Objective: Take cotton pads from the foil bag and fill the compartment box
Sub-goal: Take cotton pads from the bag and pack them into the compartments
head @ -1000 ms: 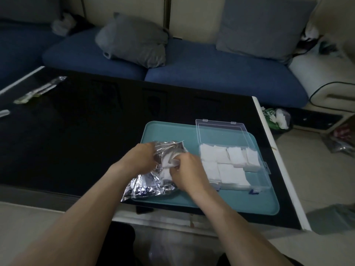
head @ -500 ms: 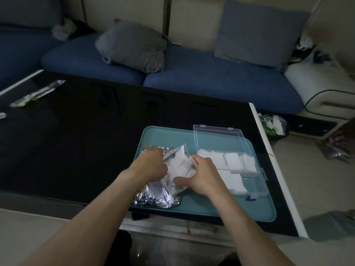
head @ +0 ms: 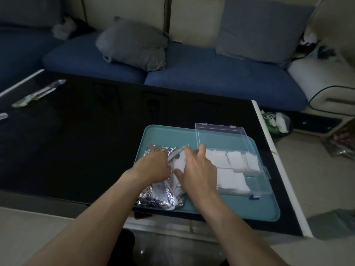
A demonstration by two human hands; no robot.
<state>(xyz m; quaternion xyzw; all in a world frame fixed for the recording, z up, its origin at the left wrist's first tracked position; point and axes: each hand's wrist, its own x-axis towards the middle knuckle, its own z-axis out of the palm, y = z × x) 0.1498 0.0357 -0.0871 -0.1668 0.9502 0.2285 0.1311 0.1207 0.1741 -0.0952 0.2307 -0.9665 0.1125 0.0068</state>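
A crumpled silver foil bag point(head: 159, 198) lies on the left part of a teal tray point(head: 230, 208). My left hand point(head: 153, 167) grips the bag's upper edge. My right hand point(head: 198, 169) pinches white cotton pads point(head: 179, 162) at the bag's mouth, between the two hands. Just right of that hand stands the clear compartment box point(head: 267, 181) with its lid point(head: 221, 137) tipped open toward the sofa. White pads point(head: 234, 160) lie in several of its compartments.
The tray sits near the front right corner of a black glossy table point(head: 76, 141) with a white right edge. A wrapped packet point(head: 38, 93) lies at the table's far left. A blue sofa with grey cushions point(head: 134, 43) runs behind. A bin point(head: 276, 123) stands on the floor at right.
My right hand has lifted from low in the bag to its mouth, drawing white pads upward. My left hand has kept its hold on the bag's edge. The camera tilted down slightly.
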